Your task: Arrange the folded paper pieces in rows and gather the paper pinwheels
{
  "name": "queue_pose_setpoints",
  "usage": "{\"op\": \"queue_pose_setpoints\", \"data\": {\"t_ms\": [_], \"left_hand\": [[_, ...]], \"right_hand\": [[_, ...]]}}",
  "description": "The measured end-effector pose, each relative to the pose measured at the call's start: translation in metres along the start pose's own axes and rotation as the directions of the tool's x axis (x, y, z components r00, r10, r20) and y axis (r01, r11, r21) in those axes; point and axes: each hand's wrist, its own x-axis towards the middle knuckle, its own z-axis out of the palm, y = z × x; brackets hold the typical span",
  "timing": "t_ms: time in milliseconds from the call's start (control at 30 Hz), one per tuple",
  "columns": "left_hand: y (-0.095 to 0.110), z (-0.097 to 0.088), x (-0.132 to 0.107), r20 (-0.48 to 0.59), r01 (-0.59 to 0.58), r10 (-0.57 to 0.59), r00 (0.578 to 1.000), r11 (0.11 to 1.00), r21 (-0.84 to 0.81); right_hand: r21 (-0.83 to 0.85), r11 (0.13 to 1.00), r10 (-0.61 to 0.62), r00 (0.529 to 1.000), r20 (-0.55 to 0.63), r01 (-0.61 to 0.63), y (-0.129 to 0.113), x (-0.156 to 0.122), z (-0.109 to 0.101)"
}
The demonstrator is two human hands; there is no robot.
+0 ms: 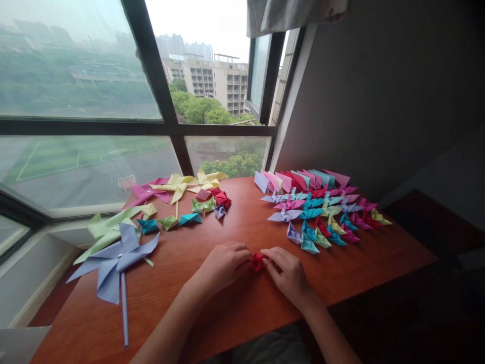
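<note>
A small folded piece of red paper (pixel 258 262) sits between my two hands, just above or on the wooden table near its front edge. My left hand (pixel 228 260) pinches its left side with the fingertips. On the other side, my right hand (pixel 285 270) grips it between thumb and fingers. Its exact folded form is too small to make out. Closest to my right hand are several folded paper boats, among them a teal boat (pixel 309 244) and a lilac boat (pixel 293 233).
Rows of paper cranes (pixel 285 215) and paper planes (pixel 303 180) cover the table's (pixel 242 222) right side. Pinwheels, including a lilac one (pixel 120 257) on a paper stick, lie at the left. More boats (pixel 190 219) stand mid-left. A window (pixel 223 130) borders the back.
</note>
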Motion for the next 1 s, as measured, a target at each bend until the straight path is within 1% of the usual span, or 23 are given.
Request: {"op": "queue_pose_setpoints", "data": {"t_ms": [133,200,333,467,600,667,800,900,933,1000], "left_hand": [[-0.008,0.003,-0.001,-0.157,-0.017,0.006,0.988,0.997,-0.073],[-0.011,0.004,-0.001,-0.211,-0.019,-0.006,0.977,0.993,-0.114],[-0.012,0.005,-0.001,-0.285,0.007,-0.059,0.957,0.984,-0.179],[-0.011,0.002,0.0,-0.34,0.033,-0.098,0.935,0.981,-0.191],[-0.01,0.0,-0.001,-0.334,0.027,-0.1,0.937,0.976,-0.217],[-0.012,0.001,-0.003,-0.322,0.053,-0.119,0.939,0.977,-0.206],[-0.017,0.001,-0.005,-0.258,0.134,-0.15,0.955,0.988,-0.079],[-0.019,0.002,-0.005,-0.189,0.137,-0.133,0.973,0.991,0.01],[-0.02,0.002,-0.004,-0.17,0.136,-0.13,0.977,0.99,0.027],[-0.02,0.002,-0.004,-0.152,0.153,-0.144,0.978,0.987,0.05]], "right_hand": [[0.044,0.998,0.034,0.999,-0.033,-0.033,-0.001,0.002,-0.002],[0.078,0.995,0.061,0.996,-0.062,-0.056,-0.001,0.002,-0.003],[0.159,0.98,0.137,0.981,-0.135,-0.115,0.001,0.002,-0.007],[0.201,0.968,0.187,0.966,-0.177,-0.151,0.003,0.0,-0.01],[0.195,0.965,0.218,0.952,-0.215,-0.176,0.003,0.0,-0.011],[0.178,0.966,0.229,0.941,-0.249,-0.188,0.003,-0.001,-0.011],[0.124,0.976,0.205,0.938,-0.28,-0.176,0.002,-0.008,-0.017],[0.076,0.975,0.222,0.922,-0.317,-0.209,0.005,-0.018,-0.033],[0.053,0.972,0.234,0.909,-0.344,-0.231,0.008,-0.022,-0.041],[0.003,0.957,0.264,0.868,-0.421,-0.29,0.018,-0.03,-0.061]]}}
